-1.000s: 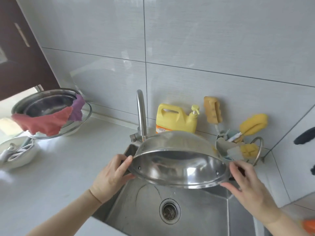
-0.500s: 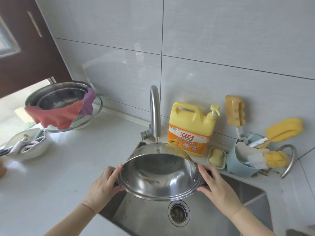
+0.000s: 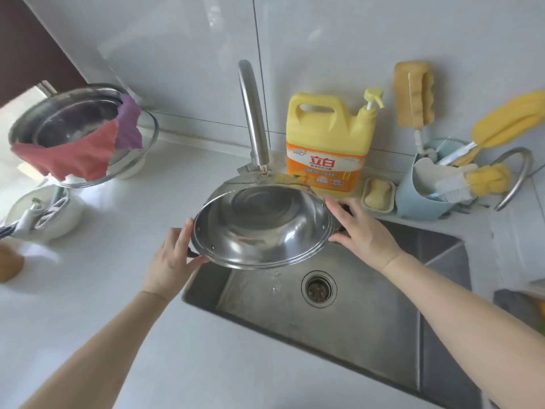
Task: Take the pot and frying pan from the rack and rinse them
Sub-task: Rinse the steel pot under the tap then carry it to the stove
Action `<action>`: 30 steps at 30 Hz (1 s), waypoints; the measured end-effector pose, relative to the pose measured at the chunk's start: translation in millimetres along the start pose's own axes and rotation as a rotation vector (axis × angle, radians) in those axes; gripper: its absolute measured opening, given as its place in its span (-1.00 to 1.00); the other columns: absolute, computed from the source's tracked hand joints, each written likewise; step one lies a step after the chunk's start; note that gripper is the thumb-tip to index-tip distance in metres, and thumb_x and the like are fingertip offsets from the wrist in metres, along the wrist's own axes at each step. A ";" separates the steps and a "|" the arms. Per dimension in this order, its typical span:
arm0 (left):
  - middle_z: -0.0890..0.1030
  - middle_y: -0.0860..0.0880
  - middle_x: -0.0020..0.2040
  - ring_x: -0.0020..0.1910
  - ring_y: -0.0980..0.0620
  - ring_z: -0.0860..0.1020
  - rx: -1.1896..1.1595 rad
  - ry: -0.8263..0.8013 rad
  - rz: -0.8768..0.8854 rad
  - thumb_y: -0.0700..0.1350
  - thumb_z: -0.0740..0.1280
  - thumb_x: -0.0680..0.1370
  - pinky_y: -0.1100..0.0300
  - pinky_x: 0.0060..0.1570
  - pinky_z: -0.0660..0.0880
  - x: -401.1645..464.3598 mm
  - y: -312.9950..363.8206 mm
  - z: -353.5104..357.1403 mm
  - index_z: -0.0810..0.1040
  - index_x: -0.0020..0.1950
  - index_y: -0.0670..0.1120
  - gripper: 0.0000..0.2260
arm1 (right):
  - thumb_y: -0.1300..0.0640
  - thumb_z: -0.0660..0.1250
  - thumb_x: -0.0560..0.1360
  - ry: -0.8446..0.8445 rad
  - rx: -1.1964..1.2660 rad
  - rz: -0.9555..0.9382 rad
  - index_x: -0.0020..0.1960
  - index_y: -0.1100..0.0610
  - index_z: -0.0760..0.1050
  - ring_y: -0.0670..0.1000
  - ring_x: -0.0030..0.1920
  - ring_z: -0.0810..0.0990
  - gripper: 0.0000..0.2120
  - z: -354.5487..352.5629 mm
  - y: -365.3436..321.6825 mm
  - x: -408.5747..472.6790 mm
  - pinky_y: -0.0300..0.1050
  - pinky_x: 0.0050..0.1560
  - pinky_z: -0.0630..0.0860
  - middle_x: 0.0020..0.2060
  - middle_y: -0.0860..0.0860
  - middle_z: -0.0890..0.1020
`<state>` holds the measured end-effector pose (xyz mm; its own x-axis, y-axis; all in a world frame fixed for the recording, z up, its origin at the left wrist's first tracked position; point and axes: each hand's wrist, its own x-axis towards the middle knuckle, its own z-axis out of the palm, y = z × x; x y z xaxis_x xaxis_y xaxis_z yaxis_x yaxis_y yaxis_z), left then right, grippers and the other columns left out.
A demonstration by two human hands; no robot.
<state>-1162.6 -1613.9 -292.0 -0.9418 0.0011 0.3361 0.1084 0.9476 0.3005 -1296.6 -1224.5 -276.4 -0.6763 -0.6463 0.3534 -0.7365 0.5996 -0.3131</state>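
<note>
A: Pot position?
B: Over the sink, under the faucet, tilted toward camera, water dripping off the rim.
A: Grip?
B: Left hand and right hand curl around opposite side handles

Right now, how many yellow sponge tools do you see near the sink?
3: one sponge brush standing against the wall tile, one long sponge wand leaning out of the blue holder, one small sponge inside it. Others may be hidden.
</note>
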 end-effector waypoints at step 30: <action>0.46 -0.14 -0.06 -0.39 -0.07 0.58 -0.067 0.013 0.049 -0.08 0.59 0.36 0.02 -0.55 0.50 4.3 0.1 12.4 0.05 0.56 0.05 -0.05 | 0.19 0.62 0.28 -0.027 0.012 0.029 0.55 -0.05 -0.03 0.15 0.04 0.58 0.09 4.5 11.1 -3.6 0.06 -0.15 0.62 0.19 0.10 0.39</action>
<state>-1170.6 -1609.8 -301.5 -0.9307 0.0427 0.3633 0.1761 0.9229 0.3425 -1302.5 -1217.6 -285.1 -0.6976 -0.6410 0.3201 -0.7163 0.6128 -0.3338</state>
